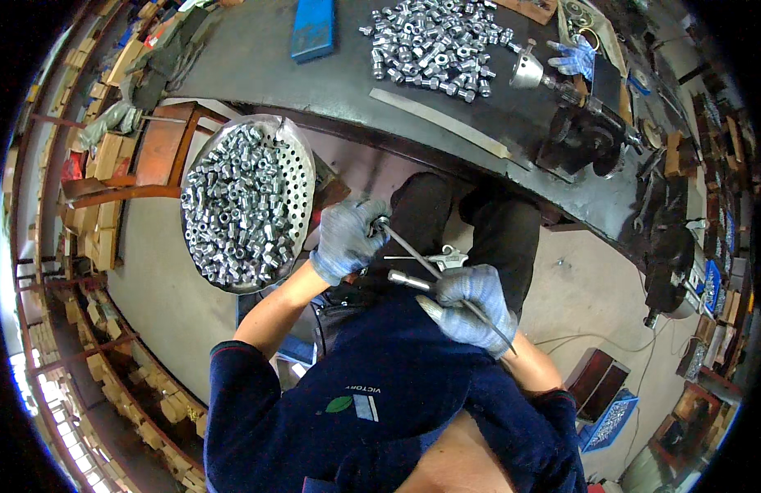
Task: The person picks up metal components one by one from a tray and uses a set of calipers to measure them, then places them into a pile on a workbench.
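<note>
Both hands are wearing grey-blue knit gloves and working over the lap, apart from each other but with one rod bridging them. Left hand (348,238) is closing its fingers around a small metal fitting (381,223), just right of the perforated bowl. Right hand (477,306) is wrapping around a thin metal rod (415,253); its upper end is meeting the fitting, its lower end is sticking out past the palm. Can't tell if the tip is sitting inside the fitting or only against it. A short shiny metal cylinder (411,281) is also jutting from the right hand on the thumb side. White pistol-shaped tool (453,256) is showing near the thighs, just beyond that hand. Perforated metal bowl (297,177) is holding a heap of loose fittings (232,214) on the left, near a wooden stool (161,141). On the dark workbench (257,70), a second pile of fittings (434,49) is lying behind a flat metal strip (438,122), with a blue box (313,31) to its left and a drill chuck (526,70) to its right.
</note>
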### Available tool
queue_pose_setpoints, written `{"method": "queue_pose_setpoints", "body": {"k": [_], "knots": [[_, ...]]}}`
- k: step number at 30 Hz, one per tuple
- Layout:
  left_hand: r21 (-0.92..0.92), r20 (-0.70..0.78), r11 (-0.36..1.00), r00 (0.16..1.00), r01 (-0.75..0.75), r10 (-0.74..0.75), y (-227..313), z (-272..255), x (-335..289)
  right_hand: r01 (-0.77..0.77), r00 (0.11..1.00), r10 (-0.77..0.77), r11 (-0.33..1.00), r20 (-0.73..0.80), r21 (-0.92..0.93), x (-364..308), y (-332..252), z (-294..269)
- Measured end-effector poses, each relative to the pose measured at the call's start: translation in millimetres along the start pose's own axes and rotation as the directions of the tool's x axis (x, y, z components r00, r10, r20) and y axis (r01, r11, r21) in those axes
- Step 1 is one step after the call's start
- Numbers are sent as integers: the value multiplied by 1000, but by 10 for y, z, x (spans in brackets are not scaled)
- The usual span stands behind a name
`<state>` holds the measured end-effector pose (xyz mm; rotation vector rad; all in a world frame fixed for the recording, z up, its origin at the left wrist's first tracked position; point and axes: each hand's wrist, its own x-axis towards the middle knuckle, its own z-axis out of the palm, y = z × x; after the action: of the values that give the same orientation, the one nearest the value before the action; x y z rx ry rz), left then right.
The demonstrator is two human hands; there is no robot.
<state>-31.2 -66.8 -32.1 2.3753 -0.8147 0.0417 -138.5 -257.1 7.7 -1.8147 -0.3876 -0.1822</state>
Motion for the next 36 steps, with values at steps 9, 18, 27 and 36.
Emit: {"method": "queue_pose_setpoints", "body": {"k": [9, 18, 27, 36], "knots": [[-7, -4, 995, 995, -98, 98, -62, 213, 187, 89, 993, -111, 932, -45, -350, 91, 237, 101], [241, 88, 970, 996, -28, 7, -150, 172, 1846, -63, 978, -11, 937, -209, -342, -86, 146, -191], [-262, 52, 962, 996, 78, -66, -284, -812, 1956, -138, 974, 52, 909, -220, -393, -134, 216, -105], [623, 486, 782, 764, 39, -425, -1263, -1048, -264, -98, 985, 65, 974, -162, -204, -52, 256, 24]]}}
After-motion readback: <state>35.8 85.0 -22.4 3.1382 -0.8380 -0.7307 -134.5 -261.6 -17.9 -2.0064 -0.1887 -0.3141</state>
